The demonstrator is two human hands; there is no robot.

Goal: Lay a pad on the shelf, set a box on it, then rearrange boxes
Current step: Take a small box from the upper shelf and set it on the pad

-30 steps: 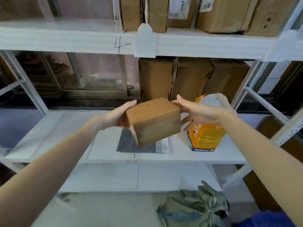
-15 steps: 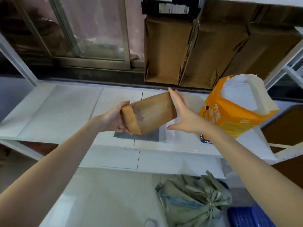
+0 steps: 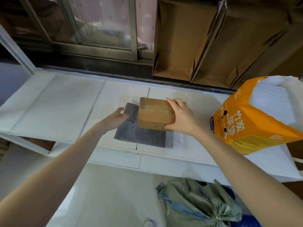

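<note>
A small brown cardboard box (image 3: 155, 113) rests on a dark grey pad with white borders (image 3: 144, 138), which lies flat on the white shelf (image 3: 57, 108). My right hand (image 3: 182, 118) grips the box's right side and top edge. My left hand (image 3: 114, 119) is beside the box's left side, its fingers on the pad's raised far-left corner; I cannot tell whether they also touch the box.
An open orange bag of white pads (image 3: 255, 117) stands on the shelf to the right. Tall flattened cardboard boxes (image 3: 205, 41) lean at the back right. A window frame (image 3: 98, 30) is behind the shelf. A tied green sack (image 3: 200, 203) lies on the floor below.
The box came down from mid-air between both hands onto the pad. My left hand left the box's side and went to the pad's corner; the view tilted downward.
</note>
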